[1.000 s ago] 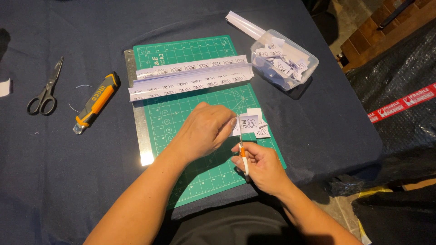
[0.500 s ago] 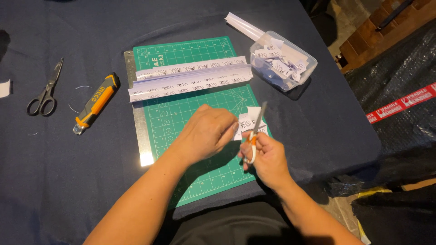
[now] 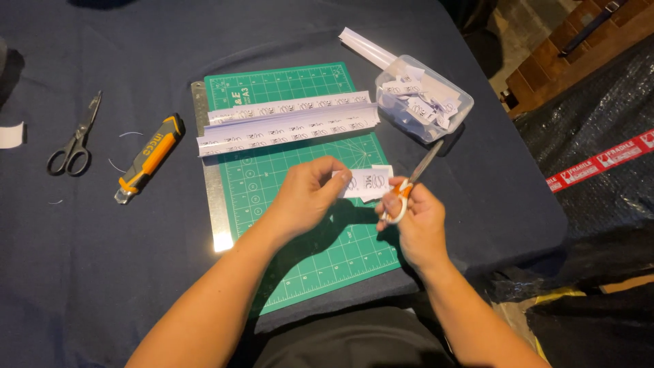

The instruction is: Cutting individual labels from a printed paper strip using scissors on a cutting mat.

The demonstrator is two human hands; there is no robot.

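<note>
Over the green mat (image 3: 300, 252): left hand (image 3: 303, 197) pinching a small paper slip (image 3: 364, 182), right hand (image 3: 415, 221) closed around orange scissors (image 3: 409, 187). Thin, floppy, light paper (easy to tear), probably best held by its edge. Farther back, paper strips (image 3: 286, 123), then a clear tub (image 3: 426, 99) of scraps.

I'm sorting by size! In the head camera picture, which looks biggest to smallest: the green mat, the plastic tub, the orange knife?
1. Green cutting mat
2. Clear plastic tub and orange utility knife: these look close in size, so I won't rank them.
</note>
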